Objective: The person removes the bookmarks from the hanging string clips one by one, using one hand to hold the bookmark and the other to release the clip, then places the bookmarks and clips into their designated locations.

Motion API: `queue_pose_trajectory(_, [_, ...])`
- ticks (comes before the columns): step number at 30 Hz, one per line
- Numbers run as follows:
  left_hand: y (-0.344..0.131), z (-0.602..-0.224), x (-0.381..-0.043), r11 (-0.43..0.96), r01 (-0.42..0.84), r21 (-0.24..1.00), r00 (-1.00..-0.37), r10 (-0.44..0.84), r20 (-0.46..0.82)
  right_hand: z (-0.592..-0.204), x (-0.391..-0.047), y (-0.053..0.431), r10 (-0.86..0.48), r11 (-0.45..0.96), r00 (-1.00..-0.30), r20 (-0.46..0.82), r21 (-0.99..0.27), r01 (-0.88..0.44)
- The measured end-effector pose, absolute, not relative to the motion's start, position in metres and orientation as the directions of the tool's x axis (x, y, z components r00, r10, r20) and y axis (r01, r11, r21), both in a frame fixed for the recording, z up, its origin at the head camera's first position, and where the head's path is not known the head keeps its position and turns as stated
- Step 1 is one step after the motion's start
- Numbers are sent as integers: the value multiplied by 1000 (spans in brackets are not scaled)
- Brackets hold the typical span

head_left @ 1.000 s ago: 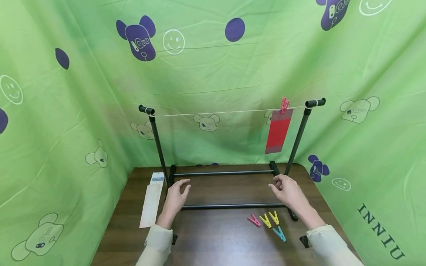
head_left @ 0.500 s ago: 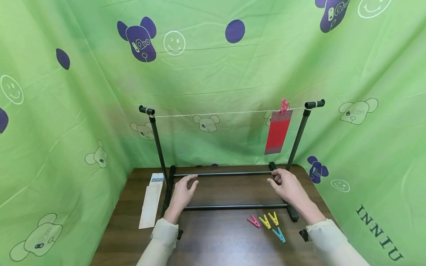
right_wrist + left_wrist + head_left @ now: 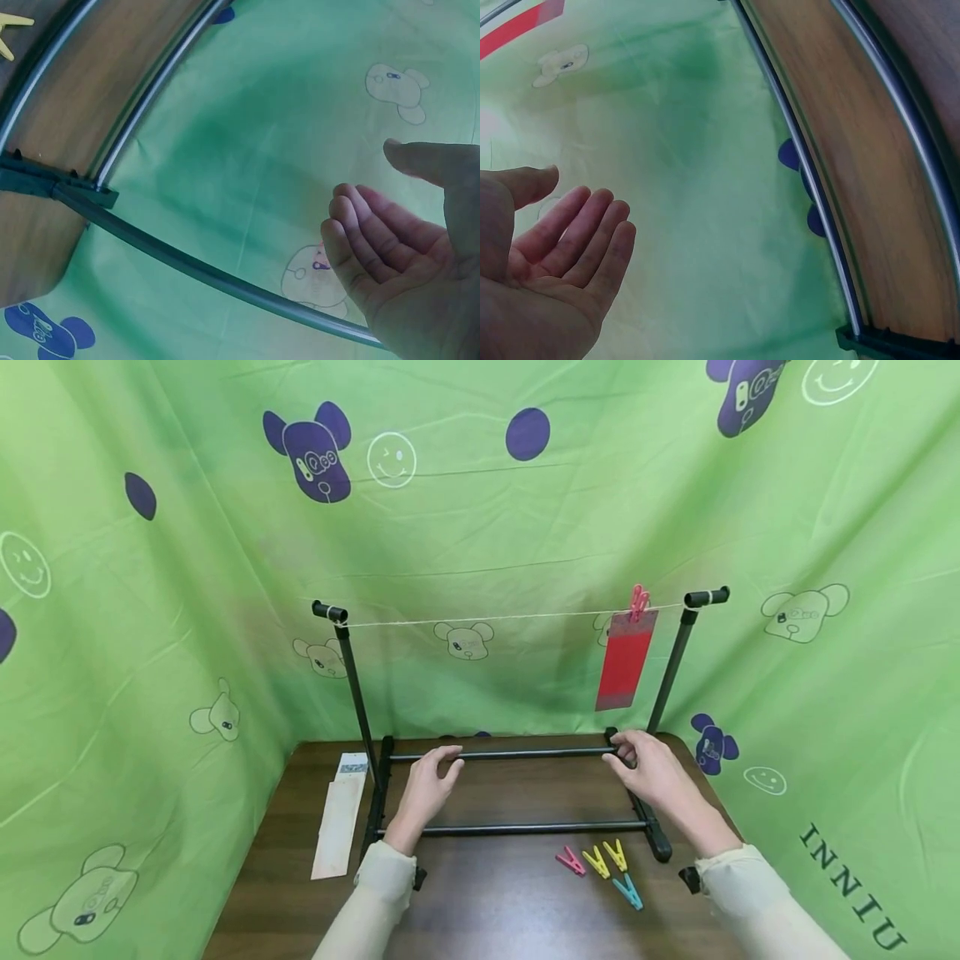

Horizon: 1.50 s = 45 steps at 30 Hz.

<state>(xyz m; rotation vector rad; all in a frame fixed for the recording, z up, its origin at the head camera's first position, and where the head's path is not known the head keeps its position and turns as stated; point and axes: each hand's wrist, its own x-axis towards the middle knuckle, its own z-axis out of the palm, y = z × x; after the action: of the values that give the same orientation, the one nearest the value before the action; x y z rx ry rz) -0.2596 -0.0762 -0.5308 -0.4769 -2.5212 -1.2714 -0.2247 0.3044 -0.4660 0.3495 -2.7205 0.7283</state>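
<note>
In the head view my left hand (image 3: 426, 789) hovers over the left part of a black rack, holding nothing. Its fingers are relaxed and the thumb stands apart, as the left wrist view shows of the hand (image 3: 570, 255). My right hand (image 3: 651, 768) is raised near the rack's right post (image 3: 671, 672), also holding nothing; its fingers bend loosely in the right wrist view. A white string (image 3: 480, 618) spans the two posts. From its right end hangs a red card (image 3: 626, 660), held by a pink clothespin (image 3: 638, 602).
On the brown table (image 3: 510, 910) lie a pink clothespin (image 3: 571, 861), two yellow clothespins (image 3: 597, 862) and a blue clothespin (image 3: 628, 891). Pale paper strips (image 3: 337, 827) lie left of the rack. The rack's front bar (image 3: 525, 828) runs low across the table. Green cloth (image 3: 480, 527) hangs behind.
My left hand has moved right and slightly forward, away from the left post. My right hand has shifted slightly forward. The clothespins, paper strips and hanging card stay in place.
</note>
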Motion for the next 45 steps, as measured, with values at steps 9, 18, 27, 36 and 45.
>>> queue_pose_trajectory(9, [-60, -528, -266, 553, 432, 713, -898, 194, 395, -456, -227, 310, -192, 832, -912, 364, -432, -348])
queue_pose_trajectory(18, [-47, -520, -274, 545, 413, 730, -910, 224, 348, -442, -231, 311, -213, 829, -894, 394, -411, -379])
queue_pose_trajectory(27, [-31, -507, -279, 530, 470, 706, -883, 267, 387, -434, -234, 312, -240, 816, -864, 443, -389, -427])
queue_pose_trajectory(36, [-17, -498, -283, 507, 475, 719, -880, 293, 375, -416, -235, 313, -252, 801, -859, 446, -401, -444])
queue_pose_trajectory(45, [-5, -492, -286, 508, 469, 723, -883, 299, 362, -400, -238, 314, -276, 792, -849, 450, -394, -466])
